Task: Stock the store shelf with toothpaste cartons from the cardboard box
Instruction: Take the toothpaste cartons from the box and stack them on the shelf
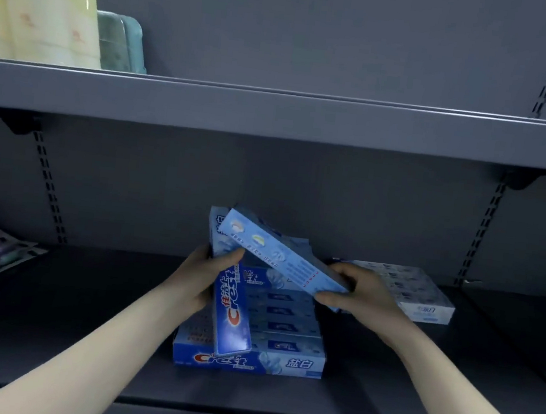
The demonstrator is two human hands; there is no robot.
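Two blue Crest toothpaste cartons are held above the dark lower shelf. The left hand grips the upright carton, fingers and thumb curled round its sides. The right hand pinches the end of the tilted carton, which leans across the first. Below them lies a flat row of Crest cartons; a paler stack of cartons sits just right.
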